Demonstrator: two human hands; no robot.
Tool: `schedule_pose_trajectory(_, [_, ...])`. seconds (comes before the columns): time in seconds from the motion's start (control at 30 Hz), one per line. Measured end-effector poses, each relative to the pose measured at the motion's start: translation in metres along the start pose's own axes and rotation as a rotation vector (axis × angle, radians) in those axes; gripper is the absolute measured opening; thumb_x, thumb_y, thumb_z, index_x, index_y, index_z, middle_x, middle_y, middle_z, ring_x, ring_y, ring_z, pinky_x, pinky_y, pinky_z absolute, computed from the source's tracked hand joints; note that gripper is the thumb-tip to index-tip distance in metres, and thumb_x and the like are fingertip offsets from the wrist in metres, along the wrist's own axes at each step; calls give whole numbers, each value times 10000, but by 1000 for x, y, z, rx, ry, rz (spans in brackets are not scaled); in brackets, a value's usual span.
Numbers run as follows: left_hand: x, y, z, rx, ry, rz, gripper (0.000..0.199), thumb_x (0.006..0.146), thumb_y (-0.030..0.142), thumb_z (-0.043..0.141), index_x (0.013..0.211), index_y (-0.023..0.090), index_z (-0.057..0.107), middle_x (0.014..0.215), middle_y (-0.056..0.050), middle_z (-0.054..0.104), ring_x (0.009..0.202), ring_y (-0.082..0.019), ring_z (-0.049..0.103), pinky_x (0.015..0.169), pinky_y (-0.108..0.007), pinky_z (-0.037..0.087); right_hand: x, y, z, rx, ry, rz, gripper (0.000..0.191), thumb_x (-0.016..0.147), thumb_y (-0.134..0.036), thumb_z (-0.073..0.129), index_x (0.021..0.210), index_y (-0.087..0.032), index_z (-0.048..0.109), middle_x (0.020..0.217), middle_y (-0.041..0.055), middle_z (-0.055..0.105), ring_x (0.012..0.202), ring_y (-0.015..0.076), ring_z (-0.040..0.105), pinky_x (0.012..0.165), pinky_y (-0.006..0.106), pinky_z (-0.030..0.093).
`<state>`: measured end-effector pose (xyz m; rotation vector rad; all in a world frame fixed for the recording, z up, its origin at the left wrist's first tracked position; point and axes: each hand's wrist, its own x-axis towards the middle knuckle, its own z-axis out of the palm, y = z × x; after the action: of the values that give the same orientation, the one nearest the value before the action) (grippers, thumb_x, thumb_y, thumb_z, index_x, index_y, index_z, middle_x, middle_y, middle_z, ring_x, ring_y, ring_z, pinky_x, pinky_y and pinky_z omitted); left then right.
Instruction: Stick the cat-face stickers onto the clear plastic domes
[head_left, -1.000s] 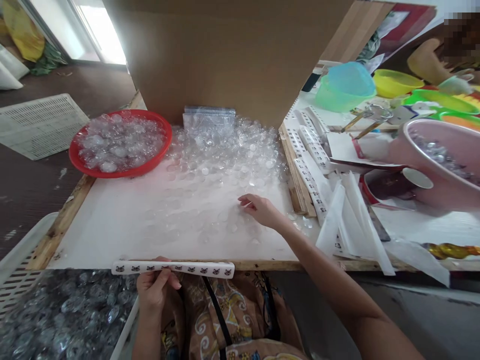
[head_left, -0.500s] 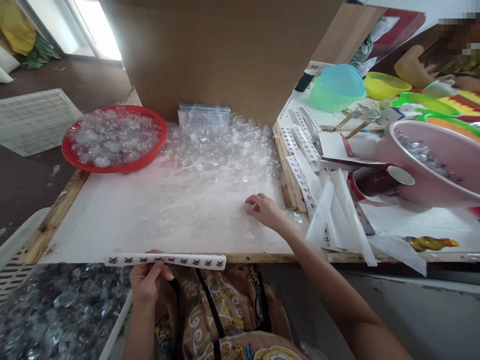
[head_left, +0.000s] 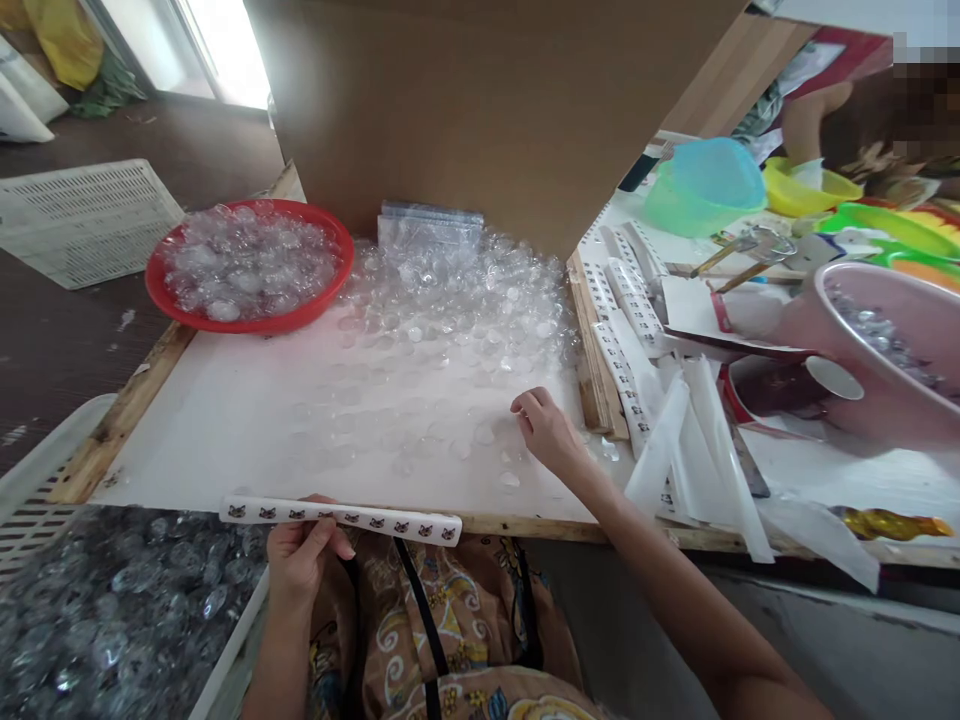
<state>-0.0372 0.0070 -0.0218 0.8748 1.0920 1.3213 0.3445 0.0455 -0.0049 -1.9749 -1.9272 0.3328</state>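
Beyond left hand (head_left: 304, 560) (strip (head_left: 379, 521) pinched), right hand (head_left: 551, 435) (hold unclear): basin (head_left: 259, 324) of clear pieces (head_left: 247, 262)

Bright window or doorway (head_left: 234, 45) at upper left, dark brown floor (head_left: 193, 150) alongside.

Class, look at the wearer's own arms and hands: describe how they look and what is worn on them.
The left hand and right hand are bare, with no gloves, rings or watch to be made out. No sleeve shows on either visible arm. Below, the person's brown garment has white swirls, yellow flowers and black bands.
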Motion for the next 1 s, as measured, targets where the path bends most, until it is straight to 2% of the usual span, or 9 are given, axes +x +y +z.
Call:
schedule_pose_trajectory(0.13, [1, 1, 2, -3, 1, 9, 294, 683, 398, 850, 827, 165, 742, 412, 7, 632, 295, -162, 564, 347, -235, 468, -15, 9, -6, 21, -66, -48, 481, 710, 82, 369, 1044, -176, 599, 1143, 127, 564, 1053, 235, 581, 879, 369, 483])
schedule_pose_trajectory(0.2, [1, 1, 1, 4, -2, 15, 303, 685, 403, 847, 833, 161, 741, 405, 9, 625, 295, -162, 563, 349, -237, 470, -14, 5, -9, 42, -64, -51, 511, 704, 89, 370, 1071, -184, 600, 1179, 126, 563, 1108, 241, 573, 919, 390, 481])
schedule_pose_trajectory(0.3, [2, 0, 1, 16, -2, 18, 302, 699, 403, 835, 846, 157, 738, 396, 10, 617, 302, -164, 566, 361, -239, 477, -2, -14, -8, 106, -61, -84, 382, 824, 9, 443, 1109, -195, 596, 1198, 123, 571, 1106, 243, 588, 926, 394, 489])
schedule_pose_trajectory(0.4, [1, 0, 1, 27, -3, 16, 292, 717, 405, 821, 851, 160, 736, 398, 8, 619, 311, -161, 571, 370, -232, 474, 17, -37, 2, 123, -128, -129, 232, 897, -129, 572, 1118, -191, 611, 1174, 125, 593, 1076, 254, 596, 916, 390, 498])
schedule_pose_trajectory(0.5, [1, 1, 2, 37, -5, -3, 307, 708, 425, 820, 833, 159, 734, 389, 4, 615, 313, -168, 573, 372, -239, 476, 30, -48, 13, 48, -175, -133, 187, 913, -125, 571, 1077, -175, 643, 1123, 131, 615, 1074, 262, 587, 944, 396, 482])
schedule_pose_trajectory(0.63, [0, 1, 3, 33, 26, -31, 332, 681, 435, 829, 824, 152, 730, 391, 5, 615, 300, -170, 563, 369, -253, 479, 34, -42, 14, -20, -144, -119, 243, 959, -121, 458, 1114, -157, 643, 1125, 151, 631, 1057, 263, 594, 916, 385, 478])
schedule_pose_trajectory(0.73, [0, 0, 2, 32, 31, -16, 312, 694, 407, 824, 843, 150, 731, 391, 7, 615, 304, -167, 566, 376, -246, 477, 35, -33, 11, 53, -109, -47, 278, 972, -134, 424, 1160, -158, 627, 1124, 141, 664, 1008, 244, 629, 865, 353, 486])
schedule_pose_trajectory(0.87, [0, -1, -1, 39, 16, -2, 290, 699, 388, 822, 846, 151, 739, 396, 3, 619, 302, -165, 562, 370, -245, 473, 41, -23, 9, 244, -108, 79, 198, 948, -161, 499, 1076, -198, 647, 999, 67, 714, 902, 192, 664, 795, 303, 504])
schedule_pose_trajectory(1.0, [0, -3, -4, 41, 33, -24, 285, 677, 374, 843, 842, 160, 752, 412, 1, 625, 325, -169, 569, 372, -259, 485, 40, -10, -6, 197, -56, 161, 137, 908, -139, 571, 988, -190, 671, 1054, 76, 693, 853, 163, 664, 806, 304, 508])
